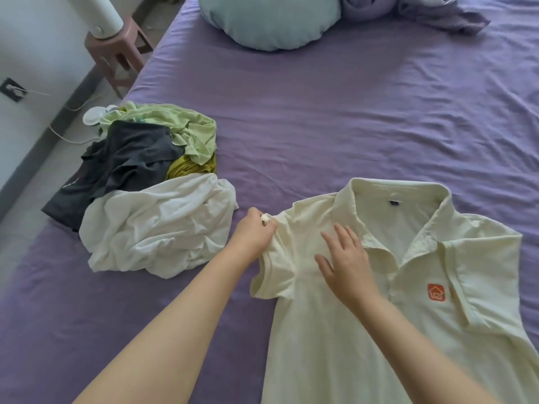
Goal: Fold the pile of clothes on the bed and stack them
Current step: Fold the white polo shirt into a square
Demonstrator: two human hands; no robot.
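The cream polo shirt (379, 316) lies face up and spread on the bed (350, 112), collar toward the pillow (268, 21). The left hand (255, 231) pinches the shoulder seam at the shirt's left sleeve, fingers curled round the fabric — probably to draw that sleeve inward for a fold. The right hand (347, 263) rests flat, fingers straight and apart, on the chest just beside the collar, likely pinning the cloth so it will not slide. Left of the shirt waits the unfolded pile (151, 182) — white, dark grey, green, mustard. Beyond the pile, off the bed's edge, stands a pink stool (116, 53) against a pale wall.
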